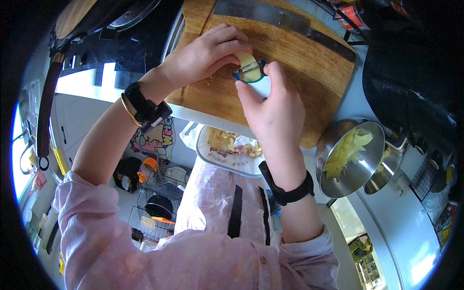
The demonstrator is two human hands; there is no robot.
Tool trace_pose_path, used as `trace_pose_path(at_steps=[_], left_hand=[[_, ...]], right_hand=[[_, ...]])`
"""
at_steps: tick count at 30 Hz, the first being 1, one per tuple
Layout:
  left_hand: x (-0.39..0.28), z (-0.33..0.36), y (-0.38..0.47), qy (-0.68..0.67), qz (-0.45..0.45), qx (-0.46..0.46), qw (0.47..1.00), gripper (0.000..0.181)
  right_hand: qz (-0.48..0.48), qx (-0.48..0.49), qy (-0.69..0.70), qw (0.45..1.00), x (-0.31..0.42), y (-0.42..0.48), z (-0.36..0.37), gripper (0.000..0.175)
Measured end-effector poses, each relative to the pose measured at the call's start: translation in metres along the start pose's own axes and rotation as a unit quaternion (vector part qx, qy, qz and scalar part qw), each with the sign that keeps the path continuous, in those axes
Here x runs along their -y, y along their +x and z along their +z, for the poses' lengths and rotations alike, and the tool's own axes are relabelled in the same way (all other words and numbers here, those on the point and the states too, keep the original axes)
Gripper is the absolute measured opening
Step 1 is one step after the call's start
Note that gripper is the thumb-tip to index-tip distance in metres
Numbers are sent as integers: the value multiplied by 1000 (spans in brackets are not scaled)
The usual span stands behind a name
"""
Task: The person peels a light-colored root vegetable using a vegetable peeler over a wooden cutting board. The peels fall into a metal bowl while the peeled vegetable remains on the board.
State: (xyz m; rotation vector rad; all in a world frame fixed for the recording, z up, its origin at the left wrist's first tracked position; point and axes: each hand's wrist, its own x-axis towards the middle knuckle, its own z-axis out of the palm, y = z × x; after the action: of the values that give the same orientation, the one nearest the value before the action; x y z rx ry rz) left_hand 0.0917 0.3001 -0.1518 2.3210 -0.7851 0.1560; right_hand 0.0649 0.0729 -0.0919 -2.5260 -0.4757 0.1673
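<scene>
My right hand [277, 98] grips the white handle of a vegetable peeler [259, 85] with a blue-rimmed head. Against the peeler's blade lies a pale yellow piece of peeled vegetable or fruit [246, 59], perhaps potato, and the fingers of my left hand [221, 50] hold its far end. Both hands are above a wooden cutting board [210, 98]. A cleaver-like knife with a wide dark blade [261, 14] rests along the board's far side. Right of the board, a steel bowl [373, 163] holds pale yellow-green vegetable pieces [348, 152].
Below the counter edge, a lined waste bin [232, 163] holds peelings and scraps. A second steel bowl [393, 170] sits behind the first. The black cooktop [145, 50] with a pan is at the left, and a wire rack [156, 217] with dishes stands lower left.
</scene>
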Motion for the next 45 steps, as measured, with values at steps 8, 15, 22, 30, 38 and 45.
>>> trace_pose_path(at_steps=[8,15,22,30,38,45], left_hand=[[-2,2,-1,-12,-7,-18,1000,31],[-1,2,-2,10,-3,-27,1000,31],[-3,1,-1,10,-12,-27,1000,32],[-6,1,-2,-9,-37,-43,998,34],[-2,4,-7,-46,-36,-59,997,33],[-3,8,-4,-52,-37,-69,996,29]], right_hand=[[43,3,35,998,-10,-37,0,49],[126,-33,145,981,-21,-87,-25,44],[153,-62,201,966,-14,-94,-52,46],[146,-67,230,960,-10,-73,-49,45],[54,-10,45,997,0,1,0,43],[77,6,78,994,-13,-27,-7,44]])
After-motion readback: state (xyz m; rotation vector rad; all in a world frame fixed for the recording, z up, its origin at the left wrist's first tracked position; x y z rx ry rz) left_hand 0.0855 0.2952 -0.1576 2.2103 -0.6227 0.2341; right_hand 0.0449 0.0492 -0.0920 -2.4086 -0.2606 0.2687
